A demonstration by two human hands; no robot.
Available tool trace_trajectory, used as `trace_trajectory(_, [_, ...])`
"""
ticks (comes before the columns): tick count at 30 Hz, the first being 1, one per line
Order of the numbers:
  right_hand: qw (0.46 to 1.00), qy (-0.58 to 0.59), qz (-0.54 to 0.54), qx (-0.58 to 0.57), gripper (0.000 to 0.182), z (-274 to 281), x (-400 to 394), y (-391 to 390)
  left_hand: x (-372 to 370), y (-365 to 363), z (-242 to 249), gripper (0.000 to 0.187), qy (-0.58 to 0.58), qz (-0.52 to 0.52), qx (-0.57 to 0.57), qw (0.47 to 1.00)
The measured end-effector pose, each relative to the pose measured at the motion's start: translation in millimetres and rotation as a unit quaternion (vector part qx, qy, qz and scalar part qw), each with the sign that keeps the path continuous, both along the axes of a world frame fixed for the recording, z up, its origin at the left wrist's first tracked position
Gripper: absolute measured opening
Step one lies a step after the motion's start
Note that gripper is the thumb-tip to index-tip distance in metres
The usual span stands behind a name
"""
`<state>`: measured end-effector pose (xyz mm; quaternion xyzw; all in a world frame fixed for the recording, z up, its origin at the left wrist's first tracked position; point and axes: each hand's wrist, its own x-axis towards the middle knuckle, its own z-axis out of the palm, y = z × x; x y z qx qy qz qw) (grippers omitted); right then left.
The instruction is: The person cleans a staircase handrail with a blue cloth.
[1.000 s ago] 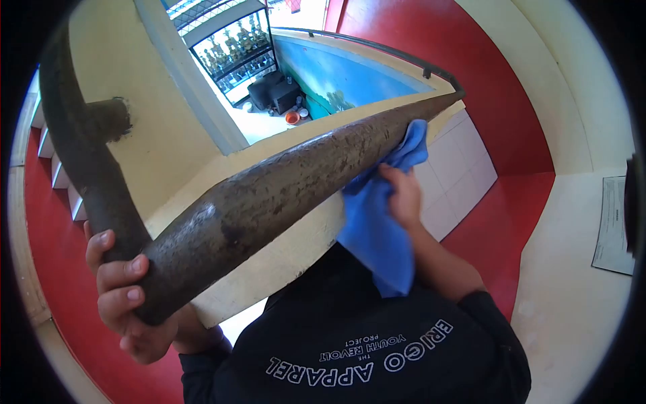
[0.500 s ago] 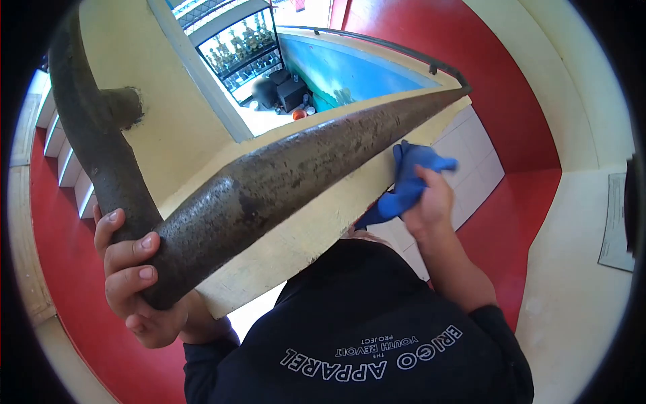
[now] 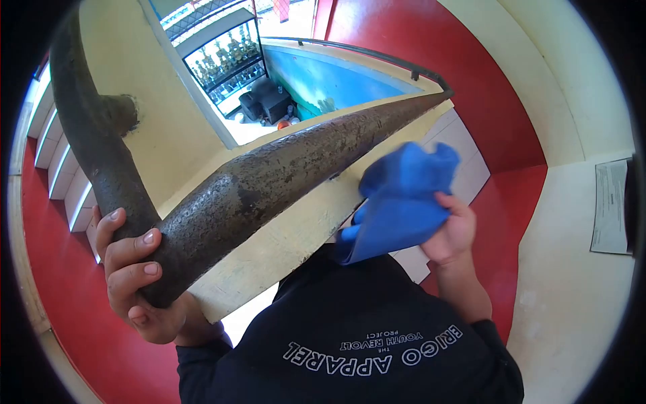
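Note:
A dark metal handrail [image 3: 282, 176] with worn, flaking paint runs across the view and bends at the lower left. My left hand [image 3: 138, 276] is wrapped round this bend, the fingertips showing on its near side. My right hand [image 3: 455, 232] grips a blue cloth [image 3: 404, 209] at its right edge. The cloth hangs loosely spread beside the cream wall top [image 3: 269, 252] below the rail, a small gap from the rail itself. Part of my right fingers is hidden behind the cloth.
White stair steps [image 3: 60, 168] rise at the left by a red wall. Below, beyond the rail, stand a shelf of trophies [image 3: 232, 57] and dark furniture [image 3: 269, 101]. A framed paper [image 3: 609, 205] hangs on the right wall. Pale tiles [image 3: 464, 151] lie beyond the cloth.
My right hand has moved slightly right and down, and the blue cloth has opened from a bunched shape into a wider spread. My left hand stays on the rail. The view has shifted a little.

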<state>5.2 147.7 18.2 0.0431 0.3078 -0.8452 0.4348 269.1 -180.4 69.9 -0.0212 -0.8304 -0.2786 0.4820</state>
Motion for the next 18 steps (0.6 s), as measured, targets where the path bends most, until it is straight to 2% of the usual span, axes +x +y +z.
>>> trace_trajectory(3, [0.99, 0.055, -0.123, -0.026, 0.052, 25, -13, 6, -4, 11, 4, 0.042, -0.002, 0.055, 0.023, 0.998])
trace_trajectory(4, [0.981, 0.156, -0.103, -0.052, 0.05, 34, -12, -7, -5, 12, 5, 0.041, 0.0, 0.061, 0.019, 0.998])
trace_trajectory(6, [0.908, 0.372, -0.154, 0.112, 0.049, 30, -4, -46, -8, 13, 5, 0.041, 0.01, 0.066, 0.015, 0.998])
trace_trajectory(7, [0.758, 0.618, -0.082, 0.193, 0.048, 13, -11, -67, -9, 14, 4, 0.041, 0.012, 0.07, 0.017, 0.997])
trace_trajectory(10, [0.465, 0.862, -0.017, 0.201, 0.042, 23, -12, -116, -8, 20, 5, 0.041, 0.014, 0.099, 0.018, 0.995])
trace_trajectory(12, [0.442, 0.88, -0.07, 0.158, 0.04, -10, -48, -113, -10, 18, 5, 0.04, 0.019, 0.092, 0.008, 0.996])
trace_trajectory(13, [0.457, 0.875, -0.069, 0.148, 0.04, -30, -73, -110, -9, 17, 3, 0.04, 0.02, 0.095, 0.004, 0.995])
trace_trajectory(16, [0.574, 0.737, -0.042, 0.353, 0.038, -55, -128, -75, -6, 13, 3, 0.039, 0.007, 0.087, 0.01, 0.996])
trace_trajectory(17, [0.565, 0.72, -0.086, 0.394, 0.033, -97, -171, -62, -6, 11, 2, 0.039, 0.007, 0.083, 0.01, 0.996])
trace_trajectory(18, [0.617, 0.661, -0.09, 0.417, 0.034, -112, -186, -60, -4, 9, 1, 0.04, 0.009, 0.074, 0.007, 0.997])
